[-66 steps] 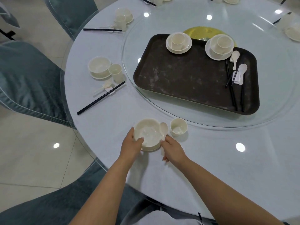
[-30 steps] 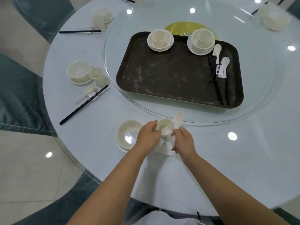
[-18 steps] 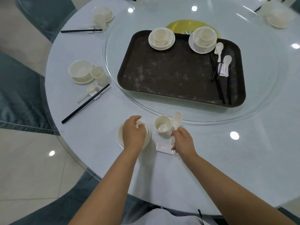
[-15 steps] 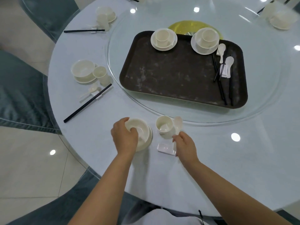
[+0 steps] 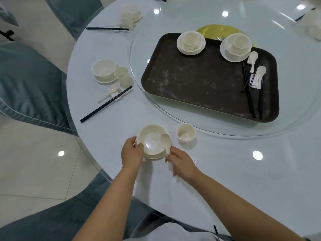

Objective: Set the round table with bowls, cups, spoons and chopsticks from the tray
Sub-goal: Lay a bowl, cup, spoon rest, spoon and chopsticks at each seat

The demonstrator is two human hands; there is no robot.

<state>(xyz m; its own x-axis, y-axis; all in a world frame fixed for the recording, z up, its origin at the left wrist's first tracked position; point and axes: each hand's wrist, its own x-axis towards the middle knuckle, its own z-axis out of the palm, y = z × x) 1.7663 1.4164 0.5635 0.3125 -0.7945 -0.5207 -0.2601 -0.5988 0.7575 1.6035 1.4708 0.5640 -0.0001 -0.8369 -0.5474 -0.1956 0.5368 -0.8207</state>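
Nearest the table edge, setting under way: left hand (image 5: 130,151) curls round the near-left rim of the bowl (image 5: 152,140), thumb hooked over the lip, apparently to steady it on its saucer. Right hand (image 5: 179,161) pinches the handle of a white soup spoon (image 5: 166,140) betw. thumb and forefinger; spoon head lies over the bowl's right rim, handle pointing back to the person. Remaining fingers loosely curled; whether anything else sits under that palm cannot be told.

Cup (image 5: 185,133) stands upright just beside the bowl on its right, apart from it, close to the edge of the glass turntable (image 5: 217,131). No chopsticks seen at this place yet.

Tray (image 5: 194,80) sits on the turntable, well apart from the hands. Stock on it: two bowl-and-cup stacks at the far edge, two spoons and black chopsticks (image 5: 251,101) along the right side.

Ref. setting to the left appears complete: bowl on saucer, cup touching or just beside it, spoon, chopsticks (image 5: 106,104) laid on a small rest.

Assessment: spoon placement is the step in hand; chopsticks for this place outstanding, approx. two settings' worth still on tray.
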